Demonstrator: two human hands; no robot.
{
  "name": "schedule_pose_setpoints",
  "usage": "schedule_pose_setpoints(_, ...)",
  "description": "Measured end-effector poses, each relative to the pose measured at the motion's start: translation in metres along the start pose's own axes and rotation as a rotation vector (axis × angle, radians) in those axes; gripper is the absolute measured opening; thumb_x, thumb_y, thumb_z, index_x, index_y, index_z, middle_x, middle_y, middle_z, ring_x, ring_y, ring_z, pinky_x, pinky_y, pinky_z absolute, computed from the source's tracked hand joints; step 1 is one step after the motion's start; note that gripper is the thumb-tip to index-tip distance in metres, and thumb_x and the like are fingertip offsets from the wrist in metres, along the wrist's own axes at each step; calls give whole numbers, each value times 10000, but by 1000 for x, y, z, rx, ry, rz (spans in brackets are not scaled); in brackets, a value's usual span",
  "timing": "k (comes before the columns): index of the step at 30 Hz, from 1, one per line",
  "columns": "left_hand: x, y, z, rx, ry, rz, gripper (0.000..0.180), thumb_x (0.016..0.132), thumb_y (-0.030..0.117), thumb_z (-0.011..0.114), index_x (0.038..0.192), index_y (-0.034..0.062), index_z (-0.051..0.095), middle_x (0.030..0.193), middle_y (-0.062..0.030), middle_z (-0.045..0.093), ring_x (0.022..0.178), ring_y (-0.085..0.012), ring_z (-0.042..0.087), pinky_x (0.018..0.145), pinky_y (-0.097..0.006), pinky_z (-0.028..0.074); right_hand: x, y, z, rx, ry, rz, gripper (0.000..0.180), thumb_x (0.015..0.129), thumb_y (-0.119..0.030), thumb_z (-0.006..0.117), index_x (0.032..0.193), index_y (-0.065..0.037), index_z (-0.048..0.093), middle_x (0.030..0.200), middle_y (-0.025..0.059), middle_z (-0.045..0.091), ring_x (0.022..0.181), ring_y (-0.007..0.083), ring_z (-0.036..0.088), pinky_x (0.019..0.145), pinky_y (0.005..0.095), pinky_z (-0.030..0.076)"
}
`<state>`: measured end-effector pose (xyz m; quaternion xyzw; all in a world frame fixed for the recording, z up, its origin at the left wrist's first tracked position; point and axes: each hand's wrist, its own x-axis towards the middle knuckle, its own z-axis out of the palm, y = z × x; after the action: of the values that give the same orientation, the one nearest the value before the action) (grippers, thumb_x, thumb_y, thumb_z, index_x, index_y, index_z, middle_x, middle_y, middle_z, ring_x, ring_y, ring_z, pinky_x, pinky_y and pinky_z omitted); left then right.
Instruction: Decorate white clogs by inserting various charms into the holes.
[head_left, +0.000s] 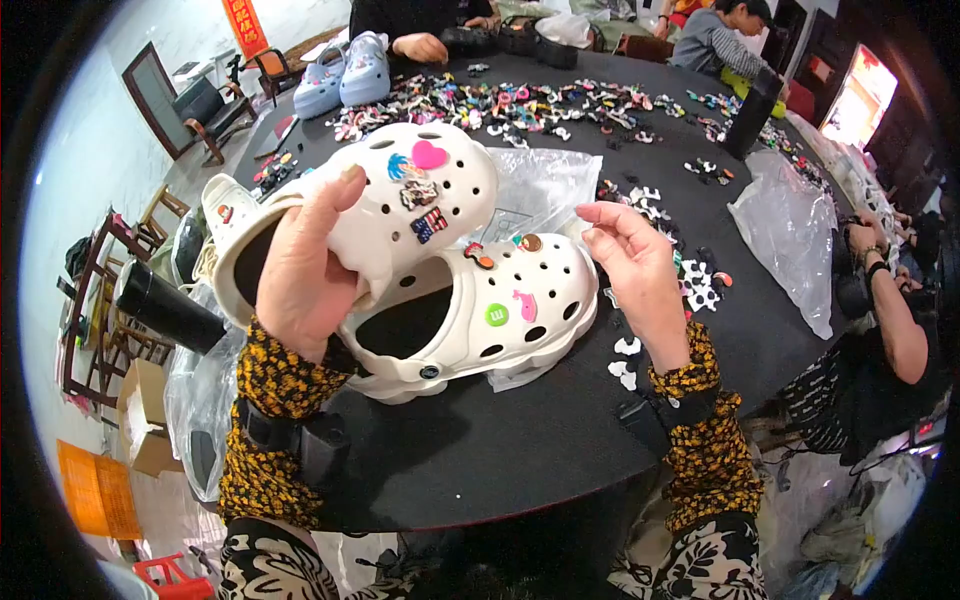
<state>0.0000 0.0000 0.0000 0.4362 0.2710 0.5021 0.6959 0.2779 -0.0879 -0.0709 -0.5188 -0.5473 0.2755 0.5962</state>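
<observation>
The left hand [305, 270] rises from a yellow-and-black patterned sleeve with its back to the camera, its fingers [335, 200] closed around the heel end of a cream clog [390, 205], lifted and tilted above the desk [480, 440]. That held clog carries a pink heart charm [429, 154], a blue one and a striped flag-like one on its perforated top. Just below it, a second cream clog [480, 315] lies on the black desk with a green round charm [496, 314] and a pink charm [525, 305] on its toe. Right of the lying clog, the right hand [630, 265] hovers palm inward, its fingers [600, 225] loosely curled with the thumb and forefinger tips near each other; whether they pinch anything cannot be told. Behind the lying clog a clear plastic bag [540, 185] lies flat, and another crumpled clear bag [790, 230] sits well to its right at the desk's edge. Farther beyond, a spread of small colourful charms [540, 105] covers the desk, with a pair of pale blue clogs [345, 75] at the far left. A red hanging banner [243, 25] shows on the far wall.
</observation>
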Motion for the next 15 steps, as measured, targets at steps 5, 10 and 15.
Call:
schedule_pose_setpoints(5,-5,-7,16,283,-135,48,389,907,193,638,1199,-56,570,1124,-112,645,983,-177,627,864,-327,502,-8,2,1,49,-41,76,266,956,-82,553,1192,30,605,1086,56,655,989,104,602,898,254,469)
schedule_pose_setpoints(10,-3,-11,16,455,0,40,435,895,218,654,1194,-82,555,1088,-120,652,956,-157,623,843,-301,494,-8,7,-1,48,30,87,212,930,-56,582,1099,58,642,1052,73,622,903,119,620,817,249,499)
schedule_pose_setpoints(15,-1,-15,11,585,50,59,422,863,190,691,1152,-88,557,1029,-91,656,889,-132,620,779,-280,502,-7,17,-2,64,11,140,249,961,-105,568,1162,32,621,1055,53,661,953,92,596,875,237,464)
